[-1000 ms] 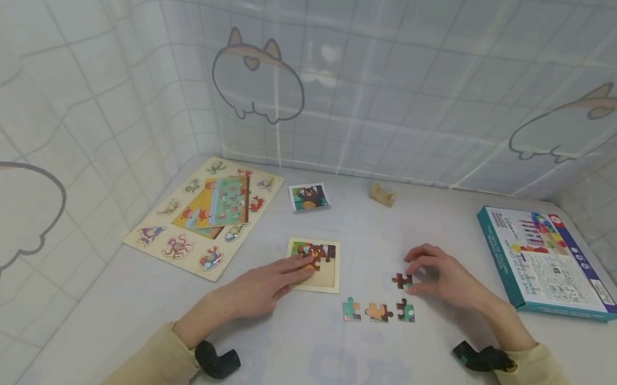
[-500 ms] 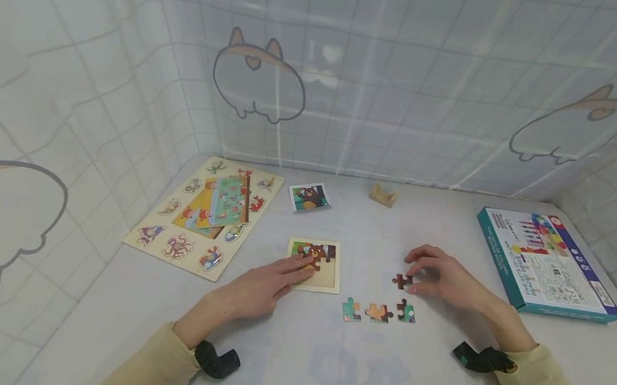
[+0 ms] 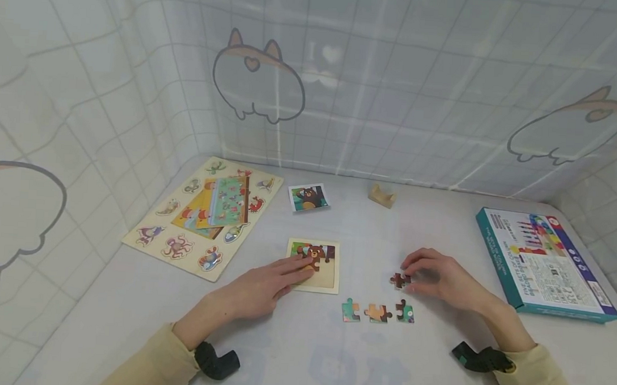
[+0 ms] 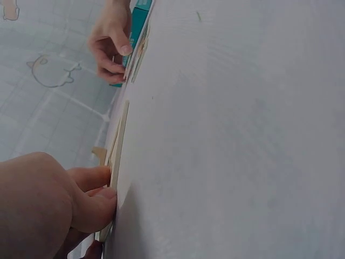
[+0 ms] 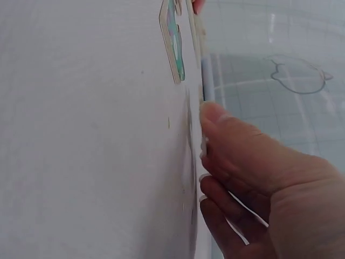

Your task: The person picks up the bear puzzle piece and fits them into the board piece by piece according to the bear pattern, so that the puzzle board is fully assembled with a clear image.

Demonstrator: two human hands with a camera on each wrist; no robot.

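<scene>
In the head view my left hand (image 3: 265,285) rests with extended fingers on the left part of a square wooden puzzle tray (image 3: 336,276). Bear-picture pieces (image 3: 316,253) fill the tray's upper part; my fingers hide some of it. In the left wrist view, the thumb touches the tray's edge (image 4: 121,135). To the right, my right hand (image 3: 443,278) pinches a dark brown jigsaw piece (image 3: 398,280) between thumb and fingers, close above the table. Three loose pieces lie in a row nearer me: a green one (image 3: 351,310), an orange-brown one (image 3: 377,313) and a dark green one (image 3: 406,312).
A small bear picture card (image 3: 309,198) and a little wooden block (image 3: 382,196) lie at the back. On the left is a sea-animal board (image 3: 151,253) with picture sheets on it. A teal-sided box (image 3: 550,263) lies at the right.
My right hand has shifted very slightly left with the brown jigsaw piece. The left hand stays on the tray, and the loose pieces lie as before.
</scene>
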